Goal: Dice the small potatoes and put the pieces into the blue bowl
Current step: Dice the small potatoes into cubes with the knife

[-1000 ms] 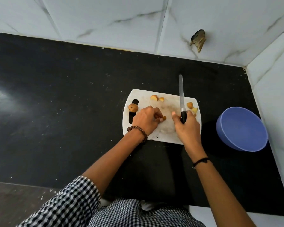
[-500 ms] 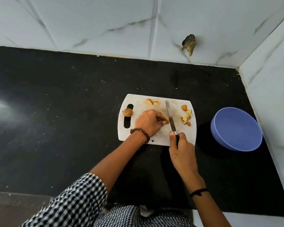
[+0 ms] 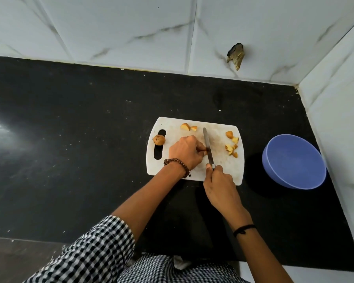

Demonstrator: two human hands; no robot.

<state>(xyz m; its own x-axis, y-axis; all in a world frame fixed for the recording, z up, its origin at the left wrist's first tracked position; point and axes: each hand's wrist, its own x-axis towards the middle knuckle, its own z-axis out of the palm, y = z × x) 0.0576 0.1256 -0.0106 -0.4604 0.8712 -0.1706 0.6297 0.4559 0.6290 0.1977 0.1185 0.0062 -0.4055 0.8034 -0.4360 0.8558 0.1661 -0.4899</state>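
Note:
On the white cutting board [image 3: 173, 123] my left hand [image 3: 185, 151] pins a small potato piece [image 3: 205, 152] with its fingertips, most of it hidden under the fingers. My right hand [image 3: 219, 183] grips the handle of a knife [image 3: 207, 145], whose blade lies across that piece. One whole small potato [image 3: 159, 139] rests by the board's handle slot. Cut pieces lie at the board's far edge [image 3: 188, 127] and several at its right side [image 3: 231, 146]. The blue bowl [image 3: 293, 161] stands to the right of the board; nothing shows inside it.
The board lies on a black countertop [image 3: 70, 139]. White marbled tile walls close the back and the right side, with a broken hole [image 3: 235, 56] in the back wall. The counter's front edge runs near my checked shirt.
My right hand pulled back toward me from the board's right side, and the knife blade moved left onto the piece under my left fingers. The left hand stayed in place.

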